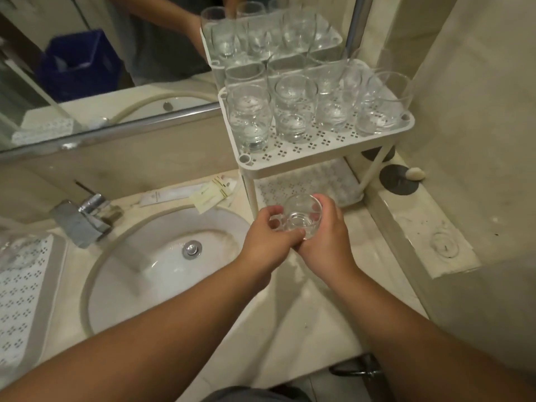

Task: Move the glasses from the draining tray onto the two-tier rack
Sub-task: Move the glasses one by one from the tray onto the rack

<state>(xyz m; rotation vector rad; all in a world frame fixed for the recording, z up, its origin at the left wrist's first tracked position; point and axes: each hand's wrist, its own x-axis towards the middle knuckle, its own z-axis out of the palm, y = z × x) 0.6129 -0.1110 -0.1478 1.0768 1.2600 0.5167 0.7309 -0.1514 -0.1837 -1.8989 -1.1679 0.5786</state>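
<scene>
Glass (301, 217) cupped between both hands, left hand (265, 240), right hand (326, 242)

You are standing at a pale marble counter (304, 320) with a round white sink (162, 256) and chrome tap (84, 219). A mirror (87, 53) is reflecting a blue bin (78, 65). Beige walls (464, 82) are closing in the right corner under dim, warm light.

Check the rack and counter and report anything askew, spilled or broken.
Nothing looks spilled or broken. The glasses on the rack's top tier stand upright, some stacked in pairs. One glass is held tilted in both hands, left hand and right hand, in front of the lower tier, which looks empty.
</scene>
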